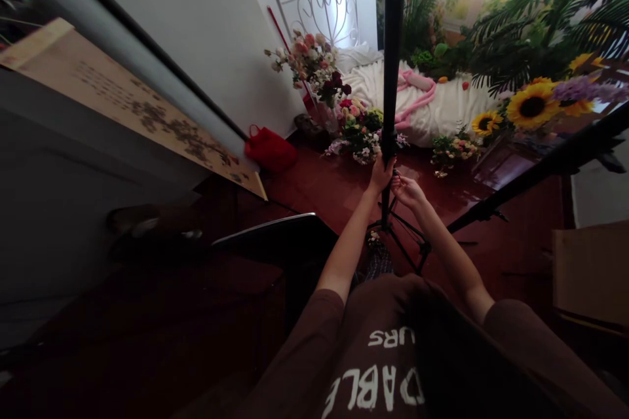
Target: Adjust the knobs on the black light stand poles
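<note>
A black upright pole (pixel 392 65) of a stand runs from the top edge down to spread tripod legs (pixel 407 236) on the floor. My left hand (pixel 382 175) is wrapped round this pole, just below a dark collar. Close beside it on the right, my right hand (pixel 407 190) has its fingers bent together at a small dark knob (pixel 396 173) on the pole. The knob is mostly hidden by the fingers.
A second black pole (pixel 535 180) slants across the right. A dark flat panel (pixel 280 236) stands left of my arms. Beyond are a red bag (pixel 270 147), a hanging scroll (pixel 147 108), a white-draped bed (pixel 452 105), a metal headboard (pixel 322 10), flowers (pixel 309 59) and sunflowers (pixel 533 105).
</note>
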`<state>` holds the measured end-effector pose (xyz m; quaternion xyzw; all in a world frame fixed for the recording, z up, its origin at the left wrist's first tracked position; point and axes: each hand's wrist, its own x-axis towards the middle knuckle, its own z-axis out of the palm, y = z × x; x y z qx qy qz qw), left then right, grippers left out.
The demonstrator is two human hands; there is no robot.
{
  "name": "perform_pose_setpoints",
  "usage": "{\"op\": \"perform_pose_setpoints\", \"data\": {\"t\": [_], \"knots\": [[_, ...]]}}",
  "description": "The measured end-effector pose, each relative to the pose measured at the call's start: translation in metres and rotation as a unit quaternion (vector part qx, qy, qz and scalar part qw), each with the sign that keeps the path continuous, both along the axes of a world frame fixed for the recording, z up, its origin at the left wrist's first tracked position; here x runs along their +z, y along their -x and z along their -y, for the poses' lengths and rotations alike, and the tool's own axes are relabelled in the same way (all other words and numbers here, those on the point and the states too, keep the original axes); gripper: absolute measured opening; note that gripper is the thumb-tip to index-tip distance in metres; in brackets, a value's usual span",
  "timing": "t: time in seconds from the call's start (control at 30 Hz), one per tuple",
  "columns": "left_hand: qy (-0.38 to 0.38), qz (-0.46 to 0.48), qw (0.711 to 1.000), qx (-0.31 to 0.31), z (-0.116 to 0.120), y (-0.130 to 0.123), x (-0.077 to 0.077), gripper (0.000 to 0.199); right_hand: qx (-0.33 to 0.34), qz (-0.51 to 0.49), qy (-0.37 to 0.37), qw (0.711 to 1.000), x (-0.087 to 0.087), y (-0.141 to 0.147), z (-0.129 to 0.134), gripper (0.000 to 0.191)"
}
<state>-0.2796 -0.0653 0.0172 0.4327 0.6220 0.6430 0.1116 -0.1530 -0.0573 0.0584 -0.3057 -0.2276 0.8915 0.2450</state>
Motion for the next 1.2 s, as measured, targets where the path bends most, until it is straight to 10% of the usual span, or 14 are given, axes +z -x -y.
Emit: {"op": "perform_pose_setpoints", "data": {"t": [0.43, 0.63, 0.9, 1.03, 1.2], "knots": [[0.008, -0.017, 0.999, 0.036, -0.003, -0.004, -0.002, 0.047, -0.018, -0.072, 0.119, 0.990, -0.002, -0.017, 0.012, 0.028], [0.010, 0.021, 0.996, 0.082, 0.015, -0.026, -0.008, 0.056, 0.048, 0.019, -0.038, 0.998, -0.049, -0.100, 0.038, 0.025], [0.238, 0.214, 0.930, 0.182, 0.049, -0.085, -0.083, 0.041, 0.058, 0.283, -0.111, 0.951, -0.126, -0.235, 0.051, 0.021], [0.247, 0.206, 0.944, 0.072, 0.031, -0.141, -0.093, 0.034, -0.052, 0.323, -0.151, 0.933, -0.125, -0.258, 0.044, 0.022], [0.090, 0.095, 0.973, -0.193, -0.010, -0.215, -0.053, 0.043, -0.204, 0.297, -0.209, 0.909, -0.091, -0.262, 0.027, 0.046]]}}
